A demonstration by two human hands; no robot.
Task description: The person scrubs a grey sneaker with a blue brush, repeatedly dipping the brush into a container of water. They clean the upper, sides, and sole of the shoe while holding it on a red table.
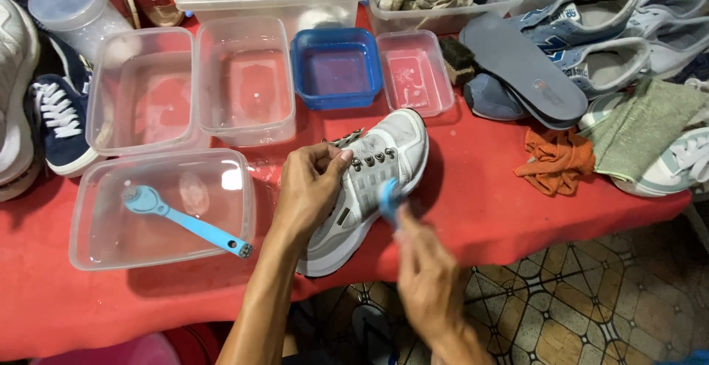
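Red table (480,210) over tiled floor; at 6 o'clock, right hand (425,276), blurred, closed around blue brush (389,199); just above, left hand (310,188) gripping white sneaker (369,188) at centre; at 9 o'clock, tub (96,239) holding second brush (185,221); at 12, blue tray (336,66); at 2, grey insole (521,66), orange rag (557,160).

Left hand (310,188) is curling inward, fingers bent, thumb up (forearm is coming in from bottom centre). Right hand (427,280) is blurring, fingers closing in a grip.
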